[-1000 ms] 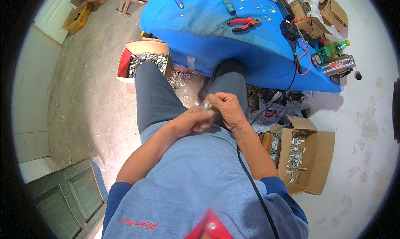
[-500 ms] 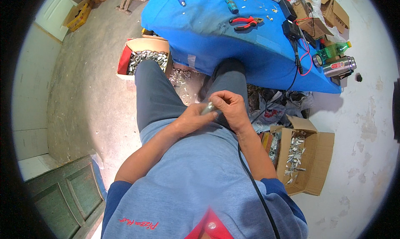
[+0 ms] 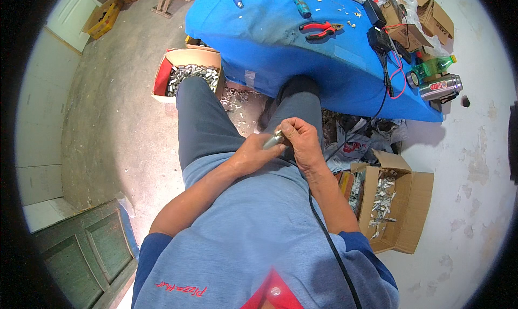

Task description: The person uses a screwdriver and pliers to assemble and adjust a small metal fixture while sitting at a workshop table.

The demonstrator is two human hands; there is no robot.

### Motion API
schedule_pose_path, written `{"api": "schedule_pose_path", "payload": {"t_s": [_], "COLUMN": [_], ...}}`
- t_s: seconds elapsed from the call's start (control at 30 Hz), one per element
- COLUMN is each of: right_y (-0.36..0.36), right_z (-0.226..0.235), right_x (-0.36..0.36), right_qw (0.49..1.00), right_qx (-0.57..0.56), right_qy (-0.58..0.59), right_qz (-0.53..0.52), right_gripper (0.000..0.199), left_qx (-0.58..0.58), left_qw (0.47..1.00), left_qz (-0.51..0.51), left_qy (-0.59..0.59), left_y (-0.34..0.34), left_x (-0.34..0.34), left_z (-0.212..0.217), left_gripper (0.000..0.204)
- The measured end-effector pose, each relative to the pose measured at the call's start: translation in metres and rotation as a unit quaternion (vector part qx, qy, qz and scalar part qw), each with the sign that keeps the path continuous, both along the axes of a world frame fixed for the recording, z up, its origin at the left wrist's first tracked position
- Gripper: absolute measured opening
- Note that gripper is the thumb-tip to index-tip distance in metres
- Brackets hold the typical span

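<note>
Holding a silvery piece (image 3: 273, 141) between them, the hands meet above the lap: the left hand (image 3: 252, 153) is clamped around its body, while the right hand (image 3: 303, 143) pinches its far end. This split grip presumably keeps the piece steady and leaves its tip reachable – fine detail at the fingertips cannot be told.

Containers, as found: ahead and left of the hands, an open carton (image 3: 162, 80) heaped with small metal cylinders (image 3: 195, 73); to the right of the hands and nearer the body, an open cardboard box (image 3: 411, 214) with loose pale strips (image 3: 384, 197). Both stand close to the seat, probably for easy reach.

Directly ahead of the hands, a blue-covered table (image 3: 253, 39) bears red-handled pliers (image 3: 320, 29). Farther right lies a steel flask (image 3: 440, 87) – its contents not visible
</note>
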State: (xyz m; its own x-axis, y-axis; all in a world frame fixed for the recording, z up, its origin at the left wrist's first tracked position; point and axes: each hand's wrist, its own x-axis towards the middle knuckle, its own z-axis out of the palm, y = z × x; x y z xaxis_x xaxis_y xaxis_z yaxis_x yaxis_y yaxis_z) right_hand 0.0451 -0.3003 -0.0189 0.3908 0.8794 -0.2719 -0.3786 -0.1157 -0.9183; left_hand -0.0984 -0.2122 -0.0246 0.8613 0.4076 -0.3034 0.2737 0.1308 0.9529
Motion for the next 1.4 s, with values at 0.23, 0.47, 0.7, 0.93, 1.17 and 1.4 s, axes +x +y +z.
{"api": "schedule_pose_path", "payload": {"t_s": [0.23,0.47,0.7,0.93,1.17,1.4], "right_y": [0.003,0.004,0.006,0.005,0.006,0.009], "right_z": [0.006,0.008,0.003,-0.003,-0.002,-0.005], "right_x": [0.000,0.001,0.001,0.006,0.011,0.008], "right_qw": [0.994,0.992,0.997,0.996,0.992,0.993], "right_qx": [-0.003,-0.010,-0.004,-0.046,-0.038,-0.027], "right_qy": [-0.108,-0.115,-0.062,-0.027,-0.012,-0.006], "right_qz": [0.028,0.049,0.037,0.071,0.117,0.111], "right_gripper": [0.017,0.017,0.017,0.020,0.022,0.024], "left_qx": [-0.064,-0.141,-0.063,-0.014,-0.004,-0.024], "left_qw": [0.998,0.989,0.997,1.000,0.999,0.999], "left_qz": [-0.022,-0.029,-0.012,-0.003,-0.029,-0.022], "left_qy": [0.016,-0.023,-0.033,-0.026,0.030,0.002], "left_y": [0.005,0.006,0.002,-0.001,0.003,0.003], "left_x": [-0.002,-0.003,-0.001,-0.001,0.000,-0.002], "left_z": [0.009,0.005,0.002,0.000,0.004,0.005], "left_gripper": [0.037,0.037,0.035,0.033,0.037,0.035]}}
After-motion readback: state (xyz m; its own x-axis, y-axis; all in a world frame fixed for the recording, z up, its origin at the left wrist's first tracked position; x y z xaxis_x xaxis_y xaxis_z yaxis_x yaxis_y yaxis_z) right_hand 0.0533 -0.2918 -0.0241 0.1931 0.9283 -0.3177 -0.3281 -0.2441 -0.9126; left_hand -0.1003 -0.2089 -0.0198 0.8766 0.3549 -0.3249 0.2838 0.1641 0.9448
